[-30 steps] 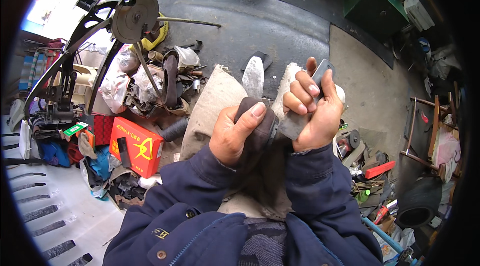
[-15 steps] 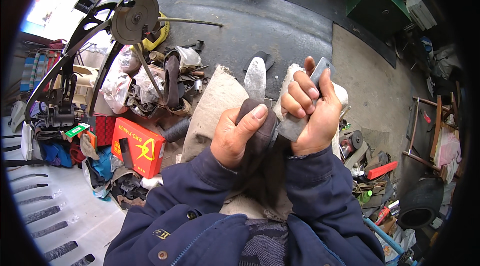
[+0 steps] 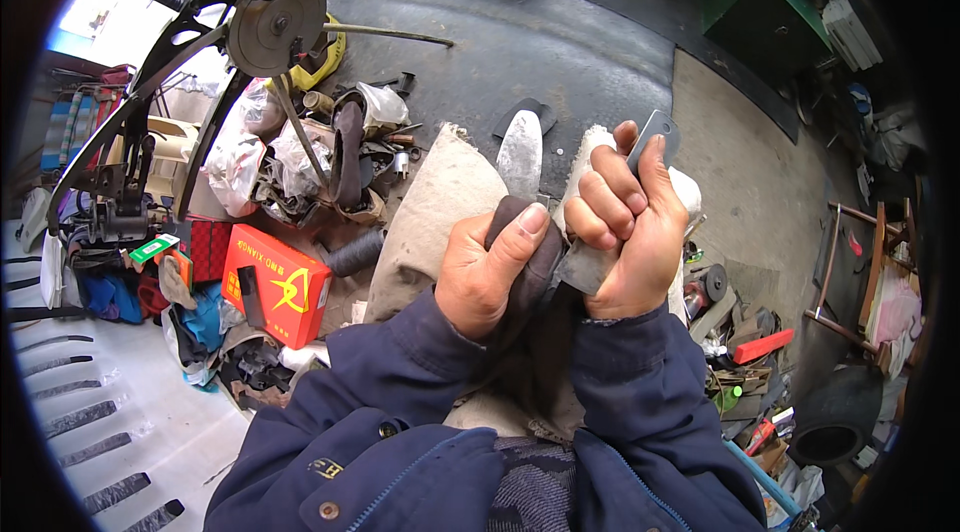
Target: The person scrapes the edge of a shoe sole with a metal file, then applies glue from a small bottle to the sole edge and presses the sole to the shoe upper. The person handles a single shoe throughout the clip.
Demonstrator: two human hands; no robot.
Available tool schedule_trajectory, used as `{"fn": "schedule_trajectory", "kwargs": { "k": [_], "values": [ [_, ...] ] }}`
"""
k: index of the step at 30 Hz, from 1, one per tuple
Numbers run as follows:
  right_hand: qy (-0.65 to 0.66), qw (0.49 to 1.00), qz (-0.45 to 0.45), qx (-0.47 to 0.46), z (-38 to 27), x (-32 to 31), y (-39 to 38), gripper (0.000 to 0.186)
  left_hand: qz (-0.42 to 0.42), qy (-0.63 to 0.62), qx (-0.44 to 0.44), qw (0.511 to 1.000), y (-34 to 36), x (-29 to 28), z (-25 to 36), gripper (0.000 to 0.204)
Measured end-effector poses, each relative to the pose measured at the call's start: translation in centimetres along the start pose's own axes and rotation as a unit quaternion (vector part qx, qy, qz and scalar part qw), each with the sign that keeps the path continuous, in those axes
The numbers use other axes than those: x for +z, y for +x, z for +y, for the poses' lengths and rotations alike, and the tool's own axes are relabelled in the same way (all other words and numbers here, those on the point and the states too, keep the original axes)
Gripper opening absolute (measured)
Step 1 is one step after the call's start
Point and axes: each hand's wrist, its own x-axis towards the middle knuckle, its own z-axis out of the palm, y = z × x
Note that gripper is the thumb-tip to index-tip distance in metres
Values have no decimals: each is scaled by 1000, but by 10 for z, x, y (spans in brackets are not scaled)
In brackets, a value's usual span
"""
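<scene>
- Dark grey floor matting (image 3: 430, 62) stretches ahead, with a dark green box-shaped cabinet (image 3: 765, 17) at far right.
- On the left, a black metal machine with a round disc wheel (image 3: 275, 24) rises over white plastic bags (image 3: 235, 174) and jumbled scraps; a black thread spool (image 3: 357, 254) lies near the lap.
- On the right, a red bar (image 3: 763, 345) and a black tyre (image 3: 835, 422) sit amid clutter.
- Beige cloth (image 3: 430, 232) covers the lap; a grey, tongue-shaped metal piece (image 3: 520, 154) shows just beyond the hands.
- Left hand (image 3: 480, 270): thumb laid on top, grip clenched on a dark brown, soft shoe-like piece (image 3: 546, 257) above the lap.
- Right hand (image 3: 632, 217): palm turned up, fingers curled, grip clasping a flat grey metal blade (image 3: 583, 269), its lower end right beside the brown piece; contact cannot be told.
- Yellow characters and an emblem mark a red cardboard box (image 3: 265, 292); small yellow lettering marks the navy jacket (image 3: 420, 482).
</scene>
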Motion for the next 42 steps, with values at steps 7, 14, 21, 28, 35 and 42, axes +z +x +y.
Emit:
{"fn": "schedule_trajectory", "kwargs": {
  "k": [7, 14, 21, 28, 35, 42],
  "values": [
    [44, 999, 2, 22, -4, -6, 4, 36, -11, 3, -1, 1000, 0, 0, 2, 30],
    [53, 998, -1, 14, -5, -8, 6, 36, -10, -11, -6, 1000, 0, 0, 1, 30],
    [2, 1000, -8, -16, -1, -4, 2, 33, 3, -3, 14, 1000, 0, 3, -1, 30],
    [1, 1000, -18, 16, -1, -4, 2, 29, 10, 9, 39, 999, 0, 4, -3, 31],
    [-5, 999, -34, 17, 0, -2, -1, 29, 3, 41, 48, 998, 0, 3, -2, 32],
    [-10, 998, -55, 17, -1, -1, -2, 30, -3, 52, 54, 997, 1, 3, -3, 32]
  ]
}}
